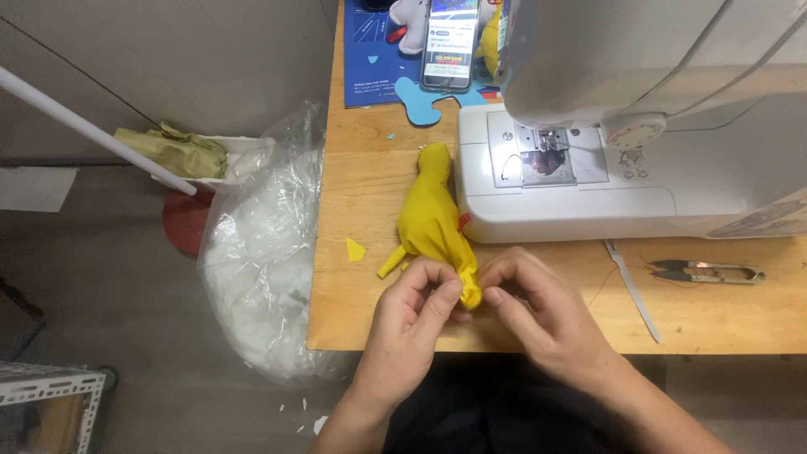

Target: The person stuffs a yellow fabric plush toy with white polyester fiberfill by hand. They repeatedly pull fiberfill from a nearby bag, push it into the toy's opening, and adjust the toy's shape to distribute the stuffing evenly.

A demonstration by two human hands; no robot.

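Both hands meet at the near end of a yellow stuffed toy lying on the wooden worktop, just in front of the white sewing machine. The left hand pinches the toy's near end between thumb and forefinger; the right hand closes on the same end from the other side, fingers curled in tight. Whether a needle sits between the fingers I cannot tell. The toy stretches away from the hands, its far tip near the machine's left corner, and a small red bit shows at its right side.

A yellow scrap lies on the worktop left of the toy. Thread snips lie to the right, well apart from the hands. A phone stands at the far edge, with blue cut-outs beside it. A clear bag of white stuffing hangs off the worktop's left edge.
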